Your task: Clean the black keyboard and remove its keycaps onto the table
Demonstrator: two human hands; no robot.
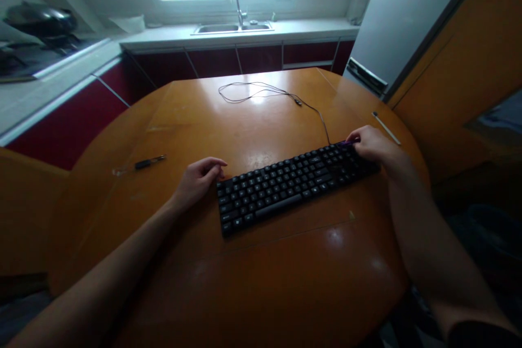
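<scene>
A black keyboard lies slantwise on the wooden table, its keys facing up. At its far left corner is my left hand, fingers bent and closed on the keyboard's edge; the fingertips are partly hidden. My right hand is over the far right end of the keyboard, fingers pinched together on a slim purple object. Most of that object is covered by the fingers, so its kind does not show. From the keyboard's back edge a thin black cable runs away to a loose loop and a plug.
A dark-handled tool with a metal end lies on the table to the left. A thin pale stick with a dark tip rests near the right edge. Beyond stand a sink, a stove with a pan, and a fridge.
</scene>
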